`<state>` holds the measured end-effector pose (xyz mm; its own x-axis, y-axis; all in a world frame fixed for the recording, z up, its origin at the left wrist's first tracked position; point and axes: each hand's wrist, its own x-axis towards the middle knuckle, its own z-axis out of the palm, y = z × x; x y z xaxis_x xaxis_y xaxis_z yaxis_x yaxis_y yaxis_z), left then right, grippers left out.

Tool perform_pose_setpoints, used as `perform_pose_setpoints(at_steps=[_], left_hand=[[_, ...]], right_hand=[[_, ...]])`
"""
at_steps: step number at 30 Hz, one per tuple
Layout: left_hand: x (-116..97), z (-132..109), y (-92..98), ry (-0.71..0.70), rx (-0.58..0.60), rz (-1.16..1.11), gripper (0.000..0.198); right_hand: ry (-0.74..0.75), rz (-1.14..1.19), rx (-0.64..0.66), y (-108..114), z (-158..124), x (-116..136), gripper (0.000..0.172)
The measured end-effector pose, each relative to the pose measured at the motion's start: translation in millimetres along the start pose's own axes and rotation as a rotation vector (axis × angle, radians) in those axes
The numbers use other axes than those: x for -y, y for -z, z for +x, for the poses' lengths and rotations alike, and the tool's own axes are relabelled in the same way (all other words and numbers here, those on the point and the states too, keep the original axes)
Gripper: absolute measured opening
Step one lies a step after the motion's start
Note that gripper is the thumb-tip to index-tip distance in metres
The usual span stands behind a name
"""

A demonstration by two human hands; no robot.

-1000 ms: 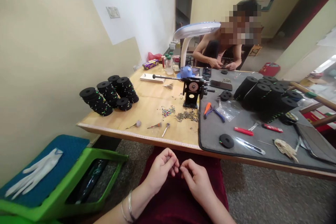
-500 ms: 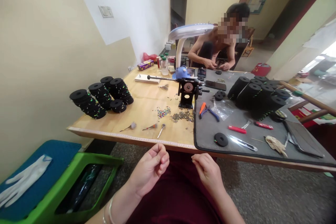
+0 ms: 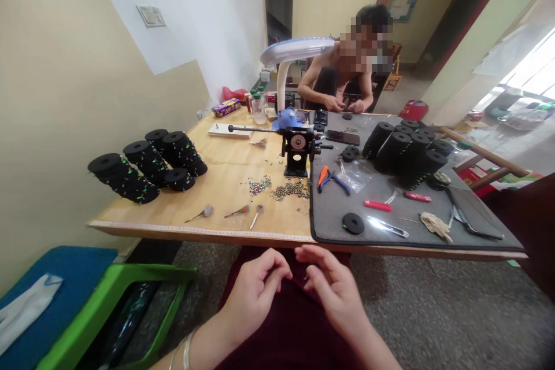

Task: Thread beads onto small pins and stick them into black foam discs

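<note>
Your right hand (image 3: 332, 283) has its digits apart; whether your left hand (image 3: 260, 284) is clamped I cannot tell; anything loosely pinched could fall short of the surface (image 3: 221, 179).

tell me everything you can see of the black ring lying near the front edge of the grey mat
The black ring is a thick, round disc with a small hole through its middle. Its surface looks matt and foam-like, with small coloured specks at its left rim, too tiny to identify. It lies flat on the grey mat, left of a silver tool and apart from it. The right hand is near but does not touch it.
</note>
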<state>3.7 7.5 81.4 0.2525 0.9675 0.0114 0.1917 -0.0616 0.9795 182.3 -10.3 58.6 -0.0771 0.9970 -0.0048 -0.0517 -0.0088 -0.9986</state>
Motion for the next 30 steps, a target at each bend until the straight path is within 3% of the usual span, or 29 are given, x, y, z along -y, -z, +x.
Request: perform_pose_setpoints(at_steps=[2, 4, 9, 15, 18, 23, 26, 30], left_hand=[[3.3, -3.4, -0.5, -0.081, -0.008, 0.09, 0.016], [8.8, -5.3, 0.3, -0.138, -0.031, 0.158, 0.015], [19.9, -6.0, 2.6, -0.08, -0.042, 0.187, 0.015], [23.1, -1.8, 0.3, -0.005, -0.006, 0.195, 0.018], [28.1, 10.2, 9.7, -0.034, -0.056, 0.247, 0.017], [45.3, 52.2, 34.9, -0.152, -0.358, 0.661, 0.01], [56.2, 79.1, 39.7, -0.107, -0.395, 0.936, 0.024], [64.2, 97.3, 36.0, -0.072, -0.369, 1.009, 0.029]], right_hand=[[-0.035, 0.034, 0.13, -16.3, -0.9, -0.7, 0.031], [-0.043, -0.019, 0.178, -26.6, -0.2, -6.5, 0.027], [0.041, -0.291, 0.155, -28.0, 3.0, -24.2, 0.009], [0.107, -0.427, 0.137, -24.2, 4.0, -36.5, 0.018], [0.069, -0.362, 0.058, -22.9, 6.2, -46.1, 0.022], [-0.144, -0.031, -0.063, -19.9, 14.0, -60.4, 0.036], [-0.225, 0.12, -0.093, -20.1, 16.7, -60.9, 0.043], [-0.233, 0.145, -0.146, -18.7, 16.5, -58.1, 0.044]])
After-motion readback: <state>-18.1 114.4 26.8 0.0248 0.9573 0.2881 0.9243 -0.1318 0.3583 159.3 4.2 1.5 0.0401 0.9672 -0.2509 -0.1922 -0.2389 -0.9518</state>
